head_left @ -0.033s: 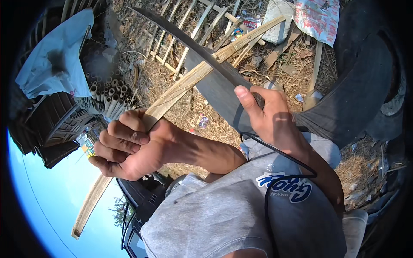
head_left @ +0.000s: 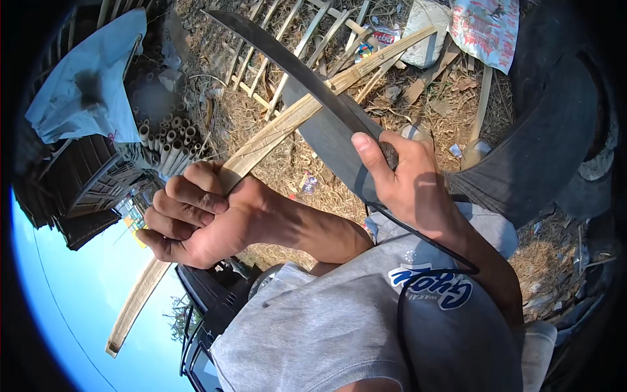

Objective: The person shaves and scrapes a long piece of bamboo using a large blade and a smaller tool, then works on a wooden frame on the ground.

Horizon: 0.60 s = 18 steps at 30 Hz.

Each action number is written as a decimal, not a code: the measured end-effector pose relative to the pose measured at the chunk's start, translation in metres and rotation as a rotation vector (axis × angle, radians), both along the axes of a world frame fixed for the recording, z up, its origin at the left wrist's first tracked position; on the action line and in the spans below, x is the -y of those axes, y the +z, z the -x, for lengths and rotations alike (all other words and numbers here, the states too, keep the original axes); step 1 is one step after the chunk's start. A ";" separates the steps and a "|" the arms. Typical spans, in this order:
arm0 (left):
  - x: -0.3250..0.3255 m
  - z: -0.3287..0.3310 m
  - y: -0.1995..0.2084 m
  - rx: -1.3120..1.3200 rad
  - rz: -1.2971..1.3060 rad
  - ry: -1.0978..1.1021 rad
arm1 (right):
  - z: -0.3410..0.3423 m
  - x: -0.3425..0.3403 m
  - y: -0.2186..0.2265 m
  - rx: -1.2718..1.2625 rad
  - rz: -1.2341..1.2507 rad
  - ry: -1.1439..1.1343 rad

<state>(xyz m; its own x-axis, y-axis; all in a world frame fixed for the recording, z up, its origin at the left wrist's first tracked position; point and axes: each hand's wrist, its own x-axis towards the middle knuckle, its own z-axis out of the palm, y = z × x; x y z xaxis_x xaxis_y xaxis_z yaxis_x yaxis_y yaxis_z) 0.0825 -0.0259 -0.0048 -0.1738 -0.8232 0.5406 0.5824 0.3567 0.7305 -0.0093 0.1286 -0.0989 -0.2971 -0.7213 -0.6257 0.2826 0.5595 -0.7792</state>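
Observation:
My left hand (head_left: pixel 202 212) is wrapped round a long pale bamboo strip (head_left: pixel 281 130). One end of the strip sticks out below my fist at the lower left, and the other runs up to the right. In my right hand (head_left: pixel 411 183) is a machete (head_left: pixel 281 60), its handle mostly hidden by the palm and fingers. The long dark blade points to the upper left and crosses the strip, apparently touching it. Behind the crossing lies a flat dark grey sheet (head_left: pixel 333 147), its kind unclear. A thinner sliver shows beside the strip's far part.
A slatted bamboo frame (head_left: pixel 287 55) lies on the dry grass ahead. Cut bamboo tubes (head_left: pixel 171 142) are stacked at left near a pale blue sheet (head_left: pixel 85 85). A black cord (head_left: pixel 431 235) hangs over my grey shirt. A printed sack (head_left: pixel 483 32) and dark curved material (head_left: pixel 542 130) are at right.
The view has shifted slightly. Both hands keep their grips, and the blade and bamboo strip stay crossed in nearly the same place.

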 end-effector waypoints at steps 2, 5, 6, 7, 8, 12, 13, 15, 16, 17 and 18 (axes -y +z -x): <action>-0.019 0.007 0.006 -0.027 -0.022 0.017 | -0.004 -0.005 0.009 -0.180 0.154 0.068; -0.014 0.012 0.004 0.018 -0.020 0.037 | 0.011 -0.011 -0.042 -0.134 0.033 0.021; -0.011 0.011 0.006 0.039 -0.002 0.037 | 0.025 -0.005 -0.053 0.039 -0.102 -0.009; -0.017 0.013 0.012 0.046 0.035 0.056 | 0.033 -0.002 -0.050 0.029 -0.080 -0.014; -0.025 0.015 0.013 0.064 0.038 0.077 | 0.041 -0.002 -0.046 0.052 -0.127 0.049; -0.020 0.025 0.011 0.030 0.001 0.073 | -0.003 -0.012 -0.008 -0.182 0.173 0.034; -0.017 0.021 0.007 0.016 -0.027 0.036 | -0.003 -0.009 -0.020 -0.136 0.173 -0.011; -0.012 0.012 0.009 0.025 -0.036 0.045 | -0.007 -0.001 -0.027 -0.270 0.202 -0.097; -0.008 0.007 0.009 0.024 -0.044 0.048 | -0.004 0.000 -0.025 -0.262 0.202 -0.092; -0.002 0.003 0.009 0.023 -0.062 0.066 | 0.006 0.007 -0.015 -0.084 0.153 -0.035; 0.003 0.000 0.007 0.058 -0.038 0.088 | 0.011 0.010 -0.008 0.092 0.103 0.023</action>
<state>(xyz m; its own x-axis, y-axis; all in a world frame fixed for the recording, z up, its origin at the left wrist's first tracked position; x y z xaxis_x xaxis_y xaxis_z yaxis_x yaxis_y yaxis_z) 0.0825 -0.0292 0.0023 -0.1302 -0.8563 0.4998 0.5065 0.3759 0.7760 -0.0203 0.1184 -0.1067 -0.2245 -0.7892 -0.5716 0.3438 0.4847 -0.8043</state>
